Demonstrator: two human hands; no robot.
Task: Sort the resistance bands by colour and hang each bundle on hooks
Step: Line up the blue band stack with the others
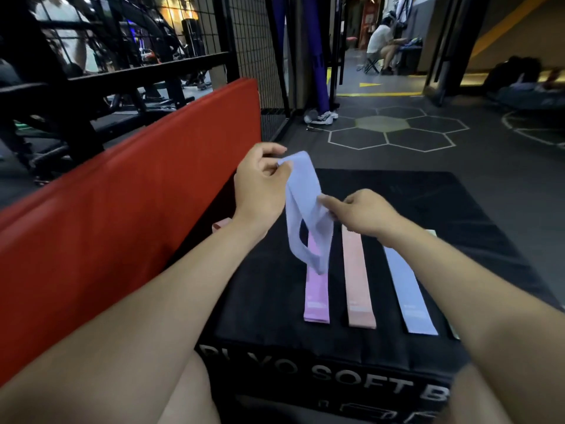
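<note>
Both hands hold one lavender band loop (308,209) in the air above a black soft plyo box (260,301). My left hand (263,185) pinches its top end, and my right hand (360,212) grips its right side. Flat on the box lie a pink band (316,298), a peach band (359,289) and another lavender band (408,295), side by side. A pale green band (454,333) is mostly hidden under my right forearm. Part of a peach band (220,224) peeks out behind my left wrist.
A red padded mat (137,203) runs along the left of the box. Behind it stand black gym racks (76,96) and a wire mesh wall (253,50). Dark floor with hexagon markings (394,130) lies ahead. A seated person (382,44) is far back. No hooks are in view.
</note>
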